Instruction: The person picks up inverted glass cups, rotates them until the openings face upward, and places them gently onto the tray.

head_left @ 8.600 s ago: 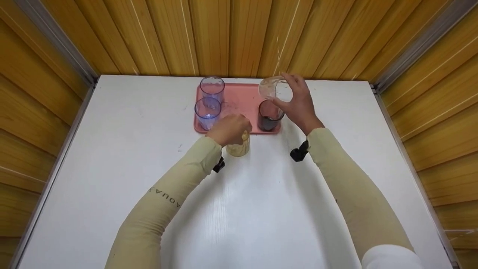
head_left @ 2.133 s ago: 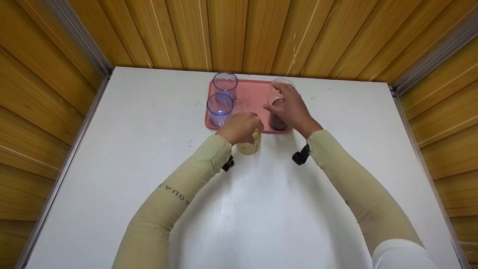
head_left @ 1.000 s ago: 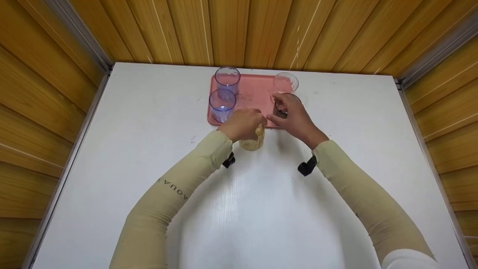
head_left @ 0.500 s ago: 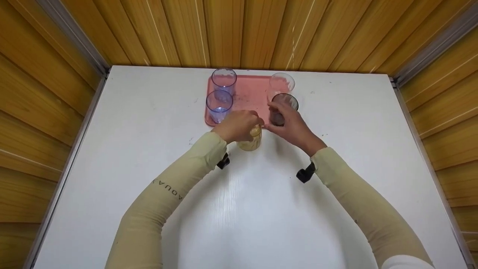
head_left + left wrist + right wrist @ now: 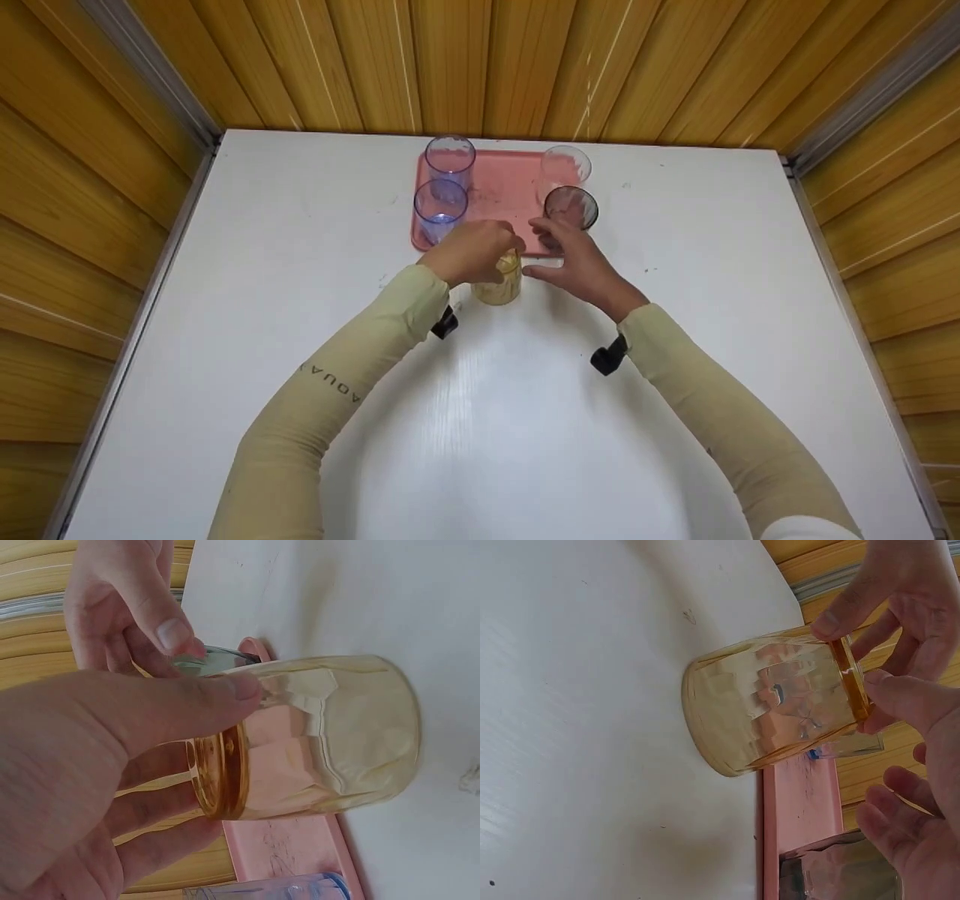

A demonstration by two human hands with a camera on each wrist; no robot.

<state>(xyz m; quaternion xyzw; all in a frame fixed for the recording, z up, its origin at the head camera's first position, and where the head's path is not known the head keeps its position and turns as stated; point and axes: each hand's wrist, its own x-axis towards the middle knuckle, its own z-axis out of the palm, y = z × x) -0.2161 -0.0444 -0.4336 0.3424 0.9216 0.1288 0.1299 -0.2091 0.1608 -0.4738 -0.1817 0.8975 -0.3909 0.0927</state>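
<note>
My left hand [image 5: 472, 251] grips an amber tumbler [image 5: 496, 291] by its thick base, thumb on one side and fingers on the other. The tumbler is upside down, its wide mouth towards the white table at the tray's front edge; whether the rim touches the table I cannot tell. My right hand [image 5: 581, 266] has its fingers spread between the amber tumbler and a dark grey tumbler [image 5: 576, 204]. In the right wrist view its thumb is close to the base of the amber tumbler [image 5: 727, 705]; contact is unclear.
A pink tray [image 5: 506, 184] carries the dark tumbler at front right, a clear tumbler [image 5: 564, 161] behind it, and two blue tumblers [image 5: 441, 201] along its left side. Wood-patterned walls [image 5: 517, 67] enclose the table [image 5: 480, 420] at back and sides.
My right hand held the clear tumbler tilted, and set it on the tray behind the dark one. It then left the dark tumbler and came towards the amber one. My left hand kept its grip.
</note>
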